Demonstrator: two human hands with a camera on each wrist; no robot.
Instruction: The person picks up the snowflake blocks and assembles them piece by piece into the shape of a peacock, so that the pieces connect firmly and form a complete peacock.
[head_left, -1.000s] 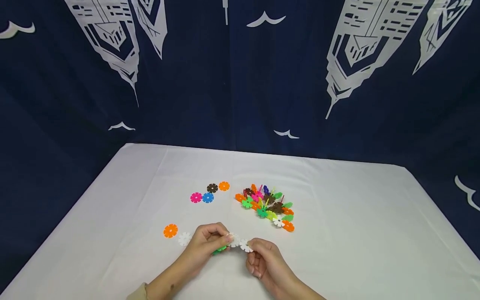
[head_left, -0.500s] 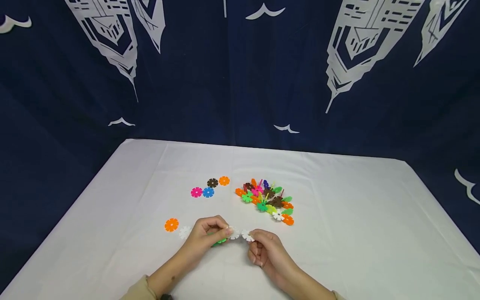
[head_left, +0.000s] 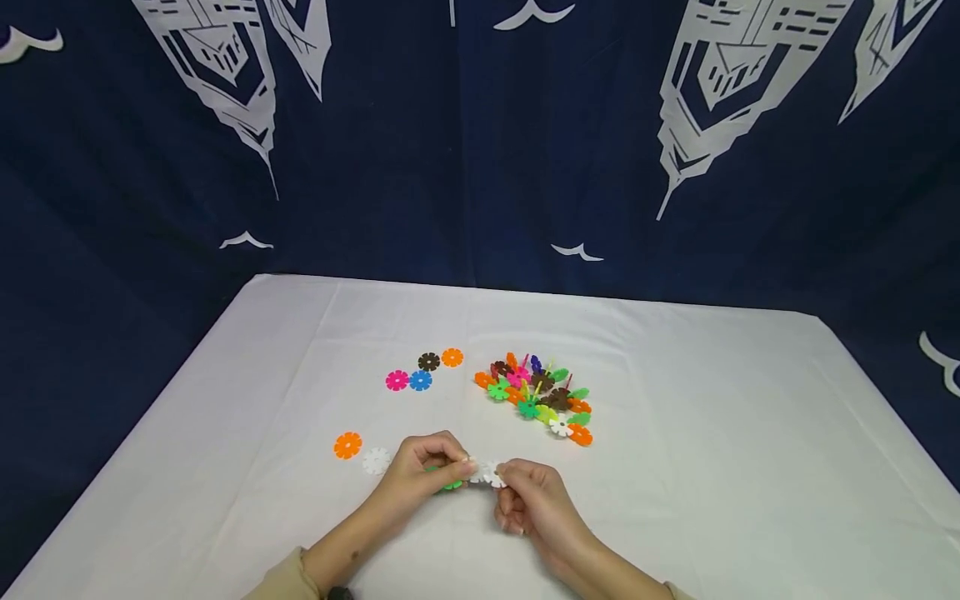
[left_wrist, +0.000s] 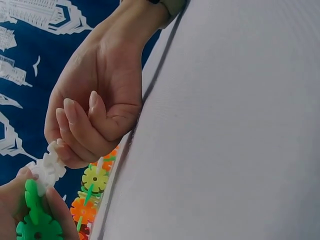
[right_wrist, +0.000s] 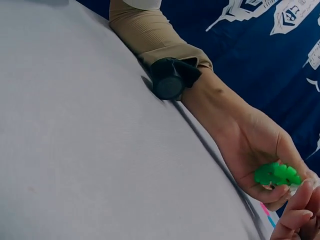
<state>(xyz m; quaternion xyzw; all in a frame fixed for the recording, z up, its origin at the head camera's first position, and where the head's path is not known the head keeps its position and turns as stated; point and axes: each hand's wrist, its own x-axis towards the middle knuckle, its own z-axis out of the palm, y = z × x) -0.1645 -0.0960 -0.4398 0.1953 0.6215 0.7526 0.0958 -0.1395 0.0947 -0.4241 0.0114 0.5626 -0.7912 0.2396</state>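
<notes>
My left hand [head_left: 420, 471] pinches a white flower-shaped interlocking disc [left_wrist: 44, 172] between thumb and fingers. Green interlocking discs [left_wrist: 39, 227] of the same kind extend from that grip, partly covered by the hand in the head view. Just to the right, my right hand [head_left: 538, 504] holds another white disc [head_left: 492, 475] by its edge, thumb against index finger. The two white discs meet edge to edge between the hands; whether their slots interlock I cannot tell. In the left wrist view the right hand's other fingers curl loosely toward the palm.
A colourful cluster of joined discs [head_left: 532, 400] stands beyond the hands. Loose pink [head_left: 397, 381], blue [head_left: 421, 381], brown [head_left: 429, 362] and orange discs [head_left: 452, 357] lie left of it. Another orange disc [head_left: 348, 445] and a white one [head_left: 376, 461] lie on the white cloth [head_left: 712, 467] beside the left hand.
Half a second ago a gap showed between the two white discs; now they are together. The hands have drawn slightly closer, each keeping its hold. The head view has shifted a little.
</notes>
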